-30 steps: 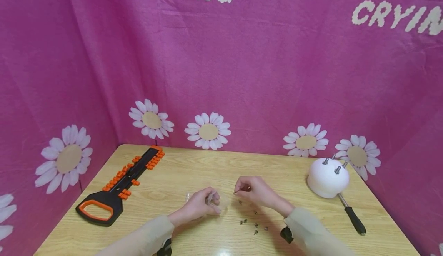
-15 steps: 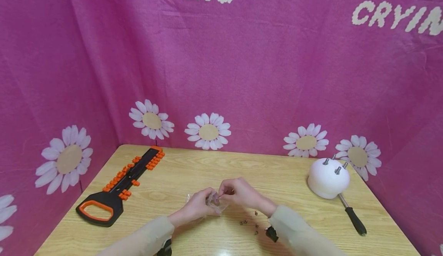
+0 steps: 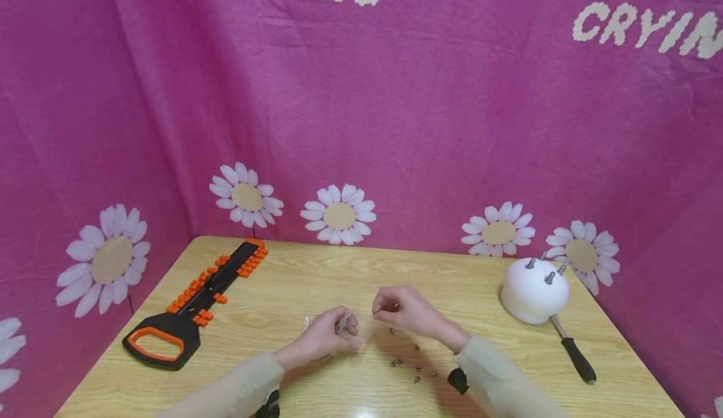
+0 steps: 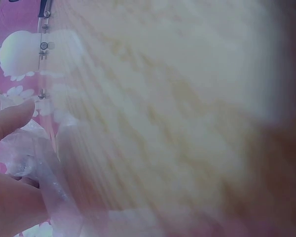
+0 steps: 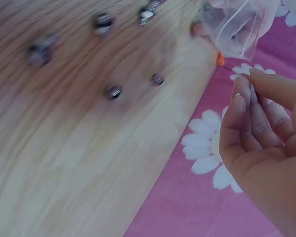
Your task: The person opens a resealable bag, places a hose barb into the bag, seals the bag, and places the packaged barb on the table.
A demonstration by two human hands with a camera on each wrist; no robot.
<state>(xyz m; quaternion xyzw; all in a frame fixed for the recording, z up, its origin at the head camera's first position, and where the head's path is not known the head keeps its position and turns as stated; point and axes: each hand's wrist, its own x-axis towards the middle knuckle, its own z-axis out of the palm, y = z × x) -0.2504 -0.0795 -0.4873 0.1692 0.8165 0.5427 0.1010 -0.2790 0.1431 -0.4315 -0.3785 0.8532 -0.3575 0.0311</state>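
My left hand (image 3: 326, 335) grips a clear plastic bag (image 5: 232, 27), also seen crumpled under the thumb in the left wrist view. To the right of the bag hovers my right hand (image 3: 409, 311), its thumb and fingertips touching in a pinch shape. In the right wrist view nothing shows between those fingertips (image 5: 240, 101). Several small metal screws (image 3: 418, 368) lie scattered on the table below and in front of the right hand. One screw (image 5: 113, 92) and others near it look blurred in the right wrist view. What lies inside the bag is not clear.
A black bar with orange clips and a looped handle (image 3: 160, 342) lies at the left. On the right stands a white dome (image 3: 533, 292) with metal pegs; a tool's black handle (image 3: 578, 360) sticks out beside it. Pink flowered cloth (image 3: 395, 123) surrounds the table (image 3: 316, 267).
My right hand moved left to the bag's mouth with a small screw, then back right; the screw no longer shows at its fingertips. My left hand and the bag have barely moved.
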